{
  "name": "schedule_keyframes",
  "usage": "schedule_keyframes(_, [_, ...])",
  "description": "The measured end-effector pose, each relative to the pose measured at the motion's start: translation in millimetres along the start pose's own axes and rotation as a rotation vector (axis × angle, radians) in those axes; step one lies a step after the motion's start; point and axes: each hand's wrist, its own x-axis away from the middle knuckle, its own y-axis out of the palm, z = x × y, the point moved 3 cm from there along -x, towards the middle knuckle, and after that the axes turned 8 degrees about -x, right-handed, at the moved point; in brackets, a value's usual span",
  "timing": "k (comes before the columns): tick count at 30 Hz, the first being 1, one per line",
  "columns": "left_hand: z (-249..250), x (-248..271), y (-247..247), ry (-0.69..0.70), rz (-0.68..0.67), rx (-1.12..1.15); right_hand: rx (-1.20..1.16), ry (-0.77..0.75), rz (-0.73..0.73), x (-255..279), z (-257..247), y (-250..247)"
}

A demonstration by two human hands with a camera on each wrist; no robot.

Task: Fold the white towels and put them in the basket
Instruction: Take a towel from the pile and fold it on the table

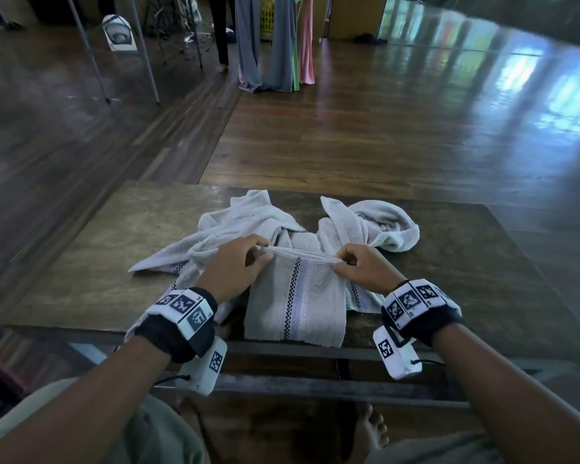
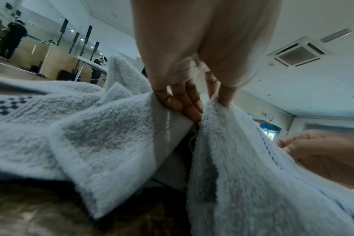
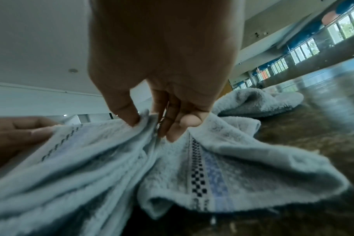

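Observation:
A white towel [image 1: 298, 303] with a checkered and lilac stripe hangs doubled over the near edge of the wooden table [image 1: 91, 262]. My left hand [image 1: 245, 262] pinches its upper left corner and my right hand [image 1: 352, 262] pinches the upper right corner, the edge stretched taut between them. In the left wrist view the left hand [image 2: 194, 102] holds the towel [image 2: 111, 143] between thumb and fingers. In the right wrist view the right hand [image 3: 152, 126] does the same with the towel [image 3: 192, 172]. Other crumpled white towels [image 1: 248, 226] lie behind. No basket is in view.
Another bunched towel [image 1: 375, 226] lies at the table's back right. Behind the table is open wooden floor [image 1: 382, 135], with hanging cloths [image 1: 272, 41] and metal stand legs [image 1: 114, 55] far back. My knees and bare foot [image 1: 372, 430] are below the table edge.

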Motion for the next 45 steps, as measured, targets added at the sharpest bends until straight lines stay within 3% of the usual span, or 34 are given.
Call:
schedule_keyframes(7, [4, -7, 2, 0.058, 0.035, -0.049, 0.03, 0.023, -0.075, -9, 2, 5])
schedule_keyframes(11, [8, -9, -5, 0.084, 0.012, -0.081, 0.011, 0.018, -0.188, -13, 0, 5])
schedule_keyframes(15, [7, -9, -7, 0.078, -0.032, -0.085, -0.109, 0.057, -0.23, -13, -1, 1])
schedule_keyframes(21, [2, -10, -8, -0.01, -0.057, -0.051, -0.242, 0.007, -0.198, -17, -6, -5])
schedule_keyframes(27, [-1, -13, -18, -0.055, 0.047, 0.031, -0.391, -0.027, -0.044, -21, -13, -8])
schedule_keyframes(32, [0, -13, -10, 0.138, 0.06, -0.119, -0.156, -0.085, 0.06, -21, -5, 1])
schedule_keyframes(35, [2, -11, -8, 0.271, 0.064, -0.204, -0.081, -0.219, 0.131, -20, -10, 1])
schedule_keyframes(37, [1, -11, -10, 0.292, 0.071, -0.212, -0.069, -0.294, 0.141, -20, -12, 1])
schedule_keyframes(45, [-3, -11, -10, 0.256, 0.075, -0.286, -0.108, -0.26, 0.155, -23, -13, 5])
